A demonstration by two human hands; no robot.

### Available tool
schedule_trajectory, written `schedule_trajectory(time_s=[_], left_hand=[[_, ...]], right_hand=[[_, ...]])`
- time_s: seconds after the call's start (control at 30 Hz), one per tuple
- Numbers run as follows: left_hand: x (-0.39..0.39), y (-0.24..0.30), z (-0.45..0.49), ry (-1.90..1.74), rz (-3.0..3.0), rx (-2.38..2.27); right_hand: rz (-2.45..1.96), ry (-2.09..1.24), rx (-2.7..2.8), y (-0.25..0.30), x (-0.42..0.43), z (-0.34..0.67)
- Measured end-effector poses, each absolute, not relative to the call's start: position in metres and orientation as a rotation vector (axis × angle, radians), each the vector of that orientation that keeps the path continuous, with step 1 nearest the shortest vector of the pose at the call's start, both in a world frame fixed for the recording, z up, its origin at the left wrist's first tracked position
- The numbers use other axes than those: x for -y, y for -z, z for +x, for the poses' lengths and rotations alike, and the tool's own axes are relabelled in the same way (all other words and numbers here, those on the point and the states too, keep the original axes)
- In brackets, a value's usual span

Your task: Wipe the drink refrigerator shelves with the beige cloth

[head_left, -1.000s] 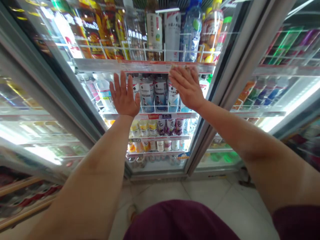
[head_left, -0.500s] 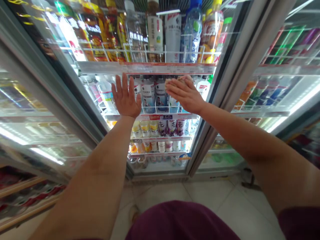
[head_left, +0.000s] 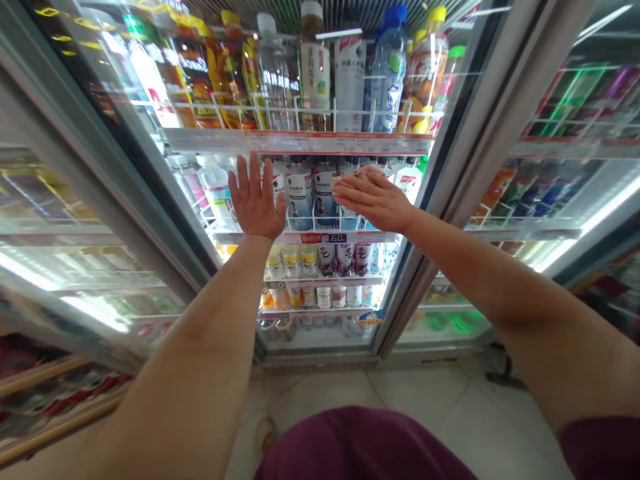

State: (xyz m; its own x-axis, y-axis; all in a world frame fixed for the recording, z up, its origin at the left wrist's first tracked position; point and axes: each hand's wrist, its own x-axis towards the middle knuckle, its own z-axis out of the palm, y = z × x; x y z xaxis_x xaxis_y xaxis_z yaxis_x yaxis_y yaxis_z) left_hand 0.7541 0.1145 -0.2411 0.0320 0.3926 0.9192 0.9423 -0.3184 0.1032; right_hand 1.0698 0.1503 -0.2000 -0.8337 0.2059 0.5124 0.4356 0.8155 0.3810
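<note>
My left hand lies flat and open against the glass door of a drinks fridge, fingers pointing up. My right hand is a little to its right on the same glass, fingers stretched to the left and pressing a small tan cloth to the pane. Only an edge of the cloth shows past the fingertips. Behind the glass, level with both hands, stands a row of white-labelled bottles.
Tall bottles fill the upper shelf, small bottles the lower ones. The door's metal frame runs down on the right, with another glass door beyond. A further glass door stands on the left. Pale floor tiles lie below.
My right hand with the cloth has slid down the glass from the upper shelf strip to bottle level and turned more sideways. My left hand has stayed in place.
</note>
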Motion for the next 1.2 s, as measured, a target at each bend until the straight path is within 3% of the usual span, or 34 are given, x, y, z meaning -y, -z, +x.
schedule_trajectory(time_s=[0.23, 0.43, 0.63, 0.83, 1.03, 1.2], left_hand=[[-0.113, 0.24, 0.755, 1.305, -1.745, 1.354], [-0.113, 0.24, 0.755, 1.284, -1.726, 1.37], [-0.118, 0.24, 0.754, 1.155, -1.725, 1.409], [-0.118, 0.243, 0.751, 1.226, -1.69, 1.334], [-0.118, 0.246, 0.749, 1.26, -1.69, 1.286], [-0.12, 0.245, 0.749, 1.309, -1.669, 1.249]], right_hand=[[-0.655, 0.673, 2.067, 0.21, -0.156, 1.075], [-0.431, 0.793, 2.501, 0.221, -0.149, 1.086], [-0.722, 0.743, 1.974, 0.208, -0.149, 1.091], [-0.492, 0.819, 2.389, 0.232, -0.145, 1.086], [-0.638, 0.873, 1.906, 0.202, -0.156, 1.076], [-0.486, 0.961, 2.202, 0.216, -0.152, 1.06]])
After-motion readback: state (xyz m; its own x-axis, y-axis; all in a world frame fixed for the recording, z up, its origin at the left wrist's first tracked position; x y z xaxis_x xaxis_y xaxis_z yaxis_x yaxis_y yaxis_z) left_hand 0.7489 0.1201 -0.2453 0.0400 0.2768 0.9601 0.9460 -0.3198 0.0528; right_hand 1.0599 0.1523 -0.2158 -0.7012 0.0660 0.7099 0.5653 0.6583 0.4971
